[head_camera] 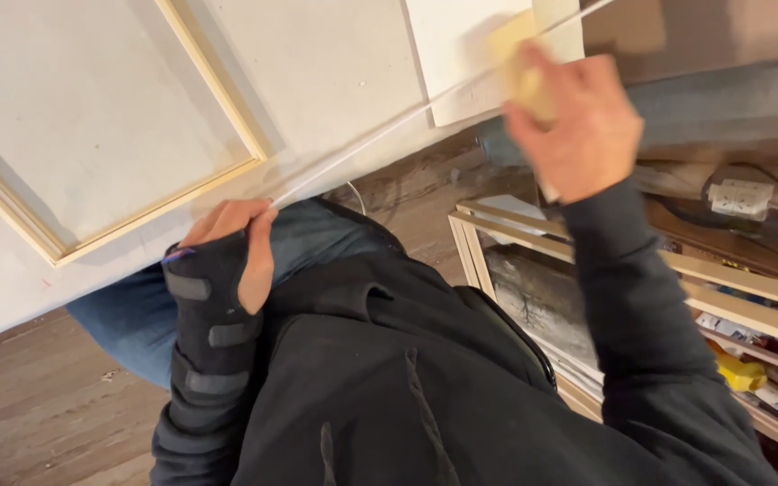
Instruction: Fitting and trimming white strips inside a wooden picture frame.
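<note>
A long thin white strip (380, 135) runs diagonally across the view, from lower left up to the top right. My left hand (236, 238), in a black wrist brace with grey straps, pinches the strip's near end. My right hand (578, 121) is blurred and grips a small tan block (522, 63) pressed against the strip further up. Behind the strip lies a large white panel (119, 117) with a raised pale wooden frame moulding (218, 85).
A smaller white board (461, 45) leans at the top. Wooden frames (731, 301) and shelves with small bottles and tubes stand at the right. A white power outlet (742, 196) with cables hangs nearby. Wooden floor (38, 396) shows at lower left.
</note>
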